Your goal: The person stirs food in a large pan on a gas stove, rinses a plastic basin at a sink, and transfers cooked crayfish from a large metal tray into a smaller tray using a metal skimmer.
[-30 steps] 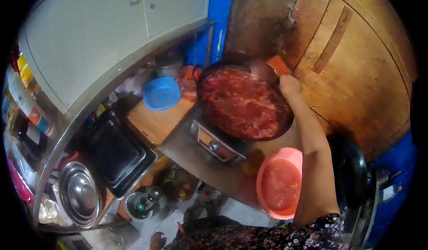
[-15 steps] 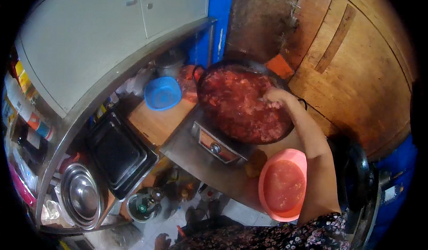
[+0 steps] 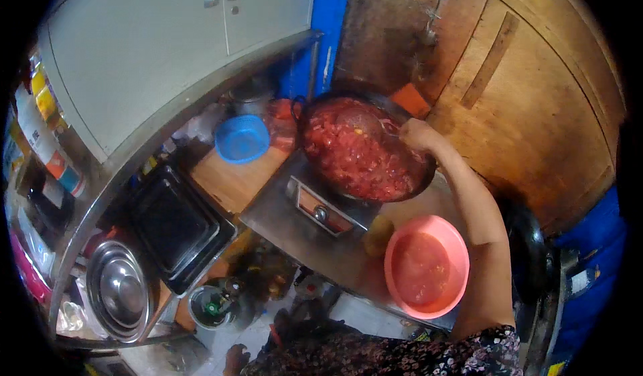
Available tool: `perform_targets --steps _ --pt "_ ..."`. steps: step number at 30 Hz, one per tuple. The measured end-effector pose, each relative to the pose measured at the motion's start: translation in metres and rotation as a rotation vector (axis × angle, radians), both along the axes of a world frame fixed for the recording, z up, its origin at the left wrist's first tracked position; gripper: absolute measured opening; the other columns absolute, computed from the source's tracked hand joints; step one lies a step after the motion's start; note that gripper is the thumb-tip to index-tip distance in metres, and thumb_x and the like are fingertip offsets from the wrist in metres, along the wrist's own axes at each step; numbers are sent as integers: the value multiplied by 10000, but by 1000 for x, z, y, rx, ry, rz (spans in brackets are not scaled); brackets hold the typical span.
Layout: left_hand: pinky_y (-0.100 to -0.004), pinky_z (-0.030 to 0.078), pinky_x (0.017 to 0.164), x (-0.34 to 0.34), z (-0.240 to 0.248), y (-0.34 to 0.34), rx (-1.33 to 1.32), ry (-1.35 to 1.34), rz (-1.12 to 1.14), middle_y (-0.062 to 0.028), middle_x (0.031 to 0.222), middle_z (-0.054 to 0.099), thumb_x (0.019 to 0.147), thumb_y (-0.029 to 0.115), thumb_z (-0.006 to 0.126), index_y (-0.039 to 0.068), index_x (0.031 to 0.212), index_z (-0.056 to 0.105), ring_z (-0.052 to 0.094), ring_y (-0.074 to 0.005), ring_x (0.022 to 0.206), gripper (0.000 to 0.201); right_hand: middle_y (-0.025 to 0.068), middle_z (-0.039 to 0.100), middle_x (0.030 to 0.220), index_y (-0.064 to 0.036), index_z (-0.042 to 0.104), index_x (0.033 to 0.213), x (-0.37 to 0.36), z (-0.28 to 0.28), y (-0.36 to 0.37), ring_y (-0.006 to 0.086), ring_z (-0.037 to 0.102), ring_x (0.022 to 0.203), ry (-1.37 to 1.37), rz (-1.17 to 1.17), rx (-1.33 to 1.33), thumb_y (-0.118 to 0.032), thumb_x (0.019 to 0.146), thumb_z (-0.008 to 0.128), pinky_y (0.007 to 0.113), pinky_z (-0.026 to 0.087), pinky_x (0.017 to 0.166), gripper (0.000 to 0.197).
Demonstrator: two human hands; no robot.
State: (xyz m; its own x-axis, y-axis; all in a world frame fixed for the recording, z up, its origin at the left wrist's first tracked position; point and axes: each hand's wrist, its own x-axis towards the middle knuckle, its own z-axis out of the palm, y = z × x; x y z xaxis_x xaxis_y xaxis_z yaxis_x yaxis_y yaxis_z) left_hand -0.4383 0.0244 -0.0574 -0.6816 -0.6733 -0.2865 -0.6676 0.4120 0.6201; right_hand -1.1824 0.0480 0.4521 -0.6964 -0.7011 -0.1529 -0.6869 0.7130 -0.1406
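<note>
A wide dark wok (image 3: 420,187) full of wet red chunks, like cut meat in red liquid, sits over a steel stove (image 3: 320,205). At its right rim my right hand (image 3: 416,135) is closed around the handle of what looks like a ladle (image 3: 362,116); its round head lies among the chunks, partly hidden. Below my right forearm a pink basin (image 3: 462,269) holds reddish liquid with small yellowish bits. My left hand (image 3: 236,358) hangs low at the bottom edge, dim and small, fingers somewhat apart, with nothing visible in it.
Left of the stove, a blue plastic basket (image 3: 242,139) sits on a wooden board (image 3: 231,181). Black trays (image 3: 175,228) and steel bowls (image 3: 120,292) stand further left. Grey cabinets (image 3: 154,54) overhang the back left; wooden panels (image 3: 522,114) rise behind the wok.
My right hand has drawn back from over the chunks to the wok's right rim. The ladle's head now shows, and the contents' surface has shifted. The whole pink basin is visible.
</note>
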Motion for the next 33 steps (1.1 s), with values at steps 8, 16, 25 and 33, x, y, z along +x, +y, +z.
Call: perform_targets --steps 8,16,25,33 --pt "-443 478 863 -12 -20 -32 25 -113 -93 -157 970 655 702 237 673 72 944 659 604 -351 965 294 210 672 929 -42 699 952 45 23 48 340 663 879 250 43 -13 -161 781 612 425 518 772 226" --pt "-443 477 846 -26 -1 -71 72 -136 -184 -157 945 647 695 229 709 80 949 647 604 -354 946 301 240 648 834 -24 680 934 113 57 89 409 630 794 475 5 -33 -167 823 607 497 485 714 196" --pt "-451 477 835 -22 -1 -73 135 -71 -211 -161 928 646 701 230 718 82 933 642 604 -359 938 285 163 680 804 -51 700 799 165 13 106 326 678 774 619 165 245 -117 769 588 442 543 659 134" --pt "-443 480 844 -24 4 -76 144 -148 -179 -172 945 651 706 233 703 72 944 646 608 -358 940 293 134 662 788 24 660 919 165 -48 65 210 690 732 799 188 330 -97 745 594 311 543 538 221"
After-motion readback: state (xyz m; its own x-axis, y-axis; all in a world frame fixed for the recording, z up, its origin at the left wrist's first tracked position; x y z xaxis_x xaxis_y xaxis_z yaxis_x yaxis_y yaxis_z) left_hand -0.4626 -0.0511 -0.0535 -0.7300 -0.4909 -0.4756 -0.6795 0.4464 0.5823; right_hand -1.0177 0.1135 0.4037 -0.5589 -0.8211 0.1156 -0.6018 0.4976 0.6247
